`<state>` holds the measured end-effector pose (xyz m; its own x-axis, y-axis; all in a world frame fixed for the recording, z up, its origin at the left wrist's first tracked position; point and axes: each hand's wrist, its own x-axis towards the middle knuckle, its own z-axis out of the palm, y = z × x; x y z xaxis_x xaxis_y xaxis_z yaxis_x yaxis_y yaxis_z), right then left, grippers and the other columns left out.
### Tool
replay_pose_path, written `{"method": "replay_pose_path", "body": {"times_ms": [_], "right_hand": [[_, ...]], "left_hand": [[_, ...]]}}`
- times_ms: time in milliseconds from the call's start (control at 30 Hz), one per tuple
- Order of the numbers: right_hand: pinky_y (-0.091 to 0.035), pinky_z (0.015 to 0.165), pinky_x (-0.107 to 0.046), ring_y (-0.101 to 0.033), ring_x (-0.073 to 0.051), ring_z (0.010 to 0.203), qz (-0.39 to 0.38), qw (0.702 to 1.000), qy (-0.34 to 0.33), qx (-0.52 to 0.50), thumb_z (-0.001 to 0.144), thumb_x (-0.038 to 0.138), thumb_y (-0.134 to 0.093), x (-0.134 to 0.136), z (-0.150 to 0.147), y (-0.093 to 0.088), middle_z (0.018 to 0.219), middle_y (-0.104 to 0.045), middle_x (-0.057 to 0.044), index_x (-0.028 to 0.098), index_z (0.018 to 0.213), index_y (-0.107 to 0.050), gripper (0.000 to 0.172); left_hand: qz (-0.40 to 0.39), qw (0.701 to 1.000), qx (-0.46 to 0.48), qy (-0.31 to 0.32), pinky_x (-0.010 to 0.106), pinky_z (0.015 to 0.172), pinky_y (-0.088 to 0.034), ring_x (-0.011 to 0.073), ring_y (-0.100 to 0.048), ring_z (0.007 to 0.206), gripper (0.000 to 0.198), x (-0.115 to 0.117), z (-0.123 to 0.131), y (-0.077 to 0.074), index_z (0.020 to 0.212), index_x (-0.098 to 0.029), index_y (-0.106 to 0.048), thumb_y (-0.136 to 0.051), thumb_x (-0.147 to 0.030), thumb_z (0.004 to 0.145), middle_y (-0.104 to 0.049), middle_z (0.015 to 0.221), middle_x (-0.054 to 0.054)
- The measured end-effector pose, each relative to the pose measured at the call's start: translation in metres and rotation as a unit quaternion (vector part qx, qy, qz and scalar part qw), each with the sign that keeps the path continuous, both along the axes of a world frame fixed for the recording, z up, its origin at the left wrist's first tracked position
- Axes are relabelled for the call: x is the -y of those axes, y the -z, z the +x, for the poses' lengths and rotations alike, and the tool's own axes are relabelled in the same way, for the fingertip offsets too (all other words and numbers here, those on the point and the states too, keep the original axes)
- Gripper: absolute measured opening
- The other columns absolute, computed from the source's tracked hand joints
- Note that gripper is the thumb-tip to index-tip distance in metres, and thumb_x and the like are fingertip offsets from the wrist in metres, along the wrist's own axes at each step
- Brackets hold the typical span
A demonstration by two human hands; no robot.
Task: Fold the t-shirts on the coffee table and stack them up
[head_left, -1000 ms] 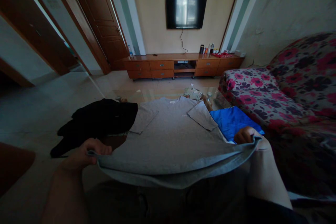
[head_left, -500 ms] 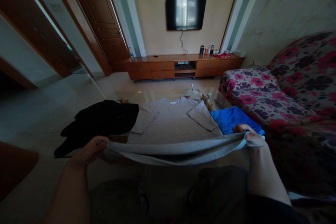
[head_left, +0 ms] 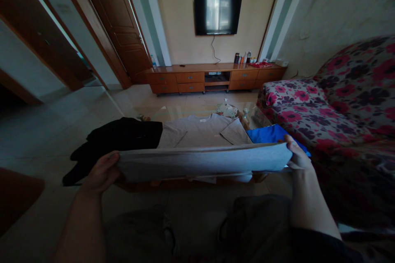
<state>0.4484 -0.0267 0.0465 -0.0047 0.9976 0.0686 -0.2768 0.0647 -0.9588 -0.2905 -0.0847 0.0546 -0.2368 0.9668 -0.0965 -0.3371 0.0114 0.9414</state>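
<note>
Hands pinch soft grey knit T-shirt hem, lifted taut, flat band.

Matt grey cloth T-shirt (soft-looking), glossy tiled floor, polished wooden cabinet.

**Bare Arms, Dark Legwear**

The person's bare left hand and bare right hand lead into uncovered forearms, the left forearm and the right forearm, which show bare to the lower edge of the view. The lap is covered by dark grey-brown cloth legwear, soft and creased. The light is too dim to tell trousers from shorts. A strip of blacker cloth lies beside the right forearm, and its garment cannot be told.
</note>
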Motion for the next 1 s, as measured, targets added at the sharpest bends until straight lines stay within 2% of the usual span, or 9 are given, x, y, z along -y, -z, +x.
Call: {"method": "replay_pose_path", "body": {"times_ms": [167,300,367,533,667,767,867,933,1000], "right_hand": [[-0.034,0.044,-0.024,-0.04,-0.011,0.049,0.002,0.998,0.038,-0.053,0.072,0.046,-0.087,-0.01,-0.004,-0.003,0.062,-0.046,0.006,0.025,0.074,-0.043,0.049],[-0.039,0.046,-0.025,-0.047,-0.013,0.053,-0.018,0.997,0.038,-0.058,0.069,0.045,-0.089,-0.009,0.002,0.003,0.068,-0.053,0.004,0.025,0.08,-0.049,0.045],[-0.04,0.046,-0.025,-0.047,-0.013,0.054,-0.015,0.998,0.008,-0.054,0.066,0.048,-0.09,-0.004,0.009,0.01,0.069,-0.053,0.004,0.025,0.077,-0.047,0.05],[-0.032,0.042,-0.025,-0.037,-0.012,0.046,-0.015,0.997,-0.077,-0.005,0.059,0.064,-0.087,0.008,0.021,0.023,0.057,-0.041,0.006,0.026,0.069,-0.039,0.062],[-0.036,0.045,-0.025,-0.043,-0.012,0.049,-0.078,0.996,-0.026,0.046,0.066,0.057,-0.088,-0.012,0.005,0.017,0.06,-0.049,0.005,0.025,0.078,-0.05,0.051],[-0.045,0.053,-0.026,-0.054,-0.014,0.057,-0.085,0.99,0.039,0.104,0.07,0.06,-0.086,-0.042,-0.018,0.025,0.067,-0.06,0.002,0.022,0.083,-0.058,0.048],[-0.046,0.055,-0.025,-0.059,-0.016,0.063,-0.072,0.964,0.124,0.226,0.067,0.057,-0.086,-0.067,-0.037,0.052,0.073,-0.067,-0.001,0.02,0.088,-0.065,0.048],[-0.046,0.056,-0.025,-0.062,-0.017,0.065,-0.07,0.937,0.118,0.32,0.064,0.049,-0.087,-0.076,-0.041,0.073,0.074,-0.07,-0.002,0.019,0.097,-0.068,0.048],[-0.046,0.057,-0.025,-0.063,-0.018,0.065,-0.054,0.915,0.106,0.386,0.064,0.04,-0.086,-0.08,-0.039,0.089,0.074,-0.07,-0.001,0.019,0.108,-0.068,0.052]], "left_hand": [[0.043,0.999,0.009,-0.032,0.028,0.076,-0.063,0.0179,-0.071,0.077,0.037,-0.012,0.012,-0.002,0.096,-0.012,-0.073,-0.092,-0.027,0.068,-0.078,0.092,0.007],[0.034,0.999,-0.008,-0.032,0.028,0.075,-0.061,0.0177,-0.071,0.077,0.043,-0.011,0.01,-0.001,0.1,-0.013,-0.073,-0.093,-0.031,0.067,-0.077,0.091,0.007],[0.003,1.0,-0.011,-0.011,0.029,0.073,-0.061,0.0187,-0.07,0.076,0.046,-0.003,0.002,0.001,0.097,-0.015,-0.074,-0.096,-0.035,0.062,-0.076,0.087,0.007],[-0.033,0.996,-0.005,0.081,0.035,0.07,-0.06,0.0226,-0.068,0.074,0.039,0.015,-0.019,0.009,0.071,-0.017,-0.069,-0.095,-0.041,0.055,-0.071,0.075,0.006],[-0.067,0.996,-0.013,0.053,0.03,0.066,-0.057,0.0186,-0.067,0.071,0.039,-0.009,-0.006,0.012,0.089,-0.015,-0.073,-0.094,-0.032,0.061,-0.074,0.081,0.005],[-0.066,0.997,-0.048,-0.007,0.029,0.077,-0.057,0.0178,-0.07,0.08,0.044,-0.042,0.015,0.027,0.1,-0.014,-0.073,-0.093,-0.032,0.065,-0.077,0.093,0.007],[-0.086,0.979,-0.163,-0.083,0.028,0.079,-0.055,0.0185,-0.071,0.086,0.042,-0.063,0.032,0.057,0.098,-0.015,-0.073,-0.089,-0.04,0.068,-0.077,0.097,0.008],[-0.129,0.965,-0.225,-0.048,0.03,0.078,-0.055,0.0202,-0.071,0.087,0.047,-0.067,0.037,0.077,0.105,-0.015,-0.071,-0.088,-0.041,0.069,-0.077,0.1,0.01],[-0.157,0.956,-0.246,0.0,0.032,0.075,-0.055,0.0211,-0.072,0.084,0.062,-0.065,0.037,0.091,0.119,-0.017,-0.064,-0.089,-0.04,0.067,-0.076,0.1,0.01]]}}
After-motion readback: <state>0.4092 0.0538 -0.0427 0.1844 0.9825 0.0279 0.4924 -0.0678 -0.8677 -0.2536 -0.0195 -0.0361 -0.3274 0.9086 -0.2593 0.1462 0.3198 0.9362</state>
